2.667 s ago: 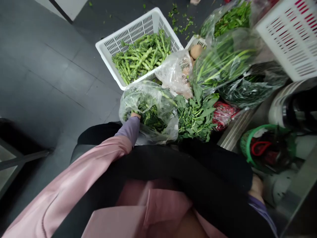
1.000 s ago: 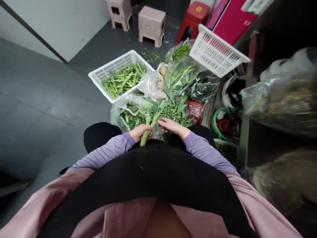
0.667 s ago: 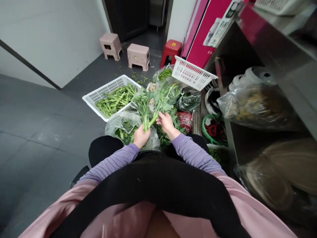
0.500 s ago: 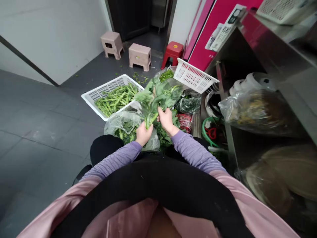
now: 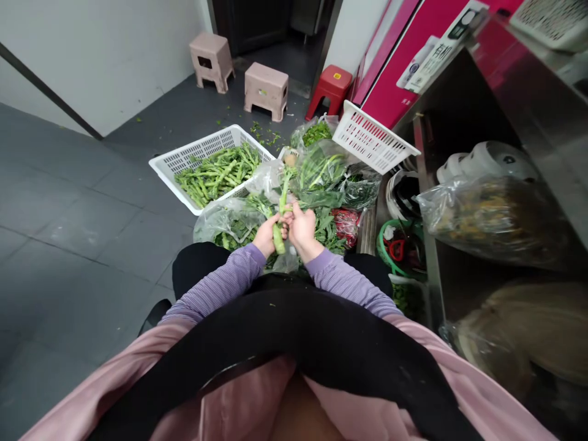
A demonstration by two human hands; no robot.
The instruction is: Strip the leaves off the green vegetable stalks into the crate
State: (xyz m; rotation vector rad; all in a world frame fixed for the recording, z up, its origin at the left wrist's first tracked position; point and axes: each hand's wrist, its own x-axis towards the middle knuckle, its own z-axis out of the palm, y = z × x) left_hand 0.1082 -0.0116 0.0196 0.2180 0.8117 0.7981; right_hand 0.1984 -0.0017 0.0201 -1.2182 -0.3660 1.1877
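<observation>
A thick green vegetable stalk (image 5: 278,240) stands nearly upright in front of my knees, its narrower top pointing away from me. My left hand (image 5: 266,236) is closed around its lower part. Close beside it, my right hand (image 5: 303,228) has its fingers pinched at the stalk's side; what exactly lies between those fingertips is partly hidden. Under and around both hands are leafy greens, some in a clear plastic bag (image 5: 209,222) at the left. Loose leaves (image 5: 327,229) lie to the right of my right hand.
A white basket (image 5: 172,184) of trimmed stalks (image 5: 220,177) sits front left. Another white basket (image 5: 374,138) leans at the right, behind bagged greens (image 5: 321,168). Pink stools (image 5: 266,89) and a red stool (image 5: 328,89) stand beyond. A metal shelf (image 5: 427,184) borders my right.
The large leafy top between my hands is gone from the stalk, leaving a mostly bare stem. My hands have come closer together, and the right has turned inward. The view has shifted slightly.
</observation>
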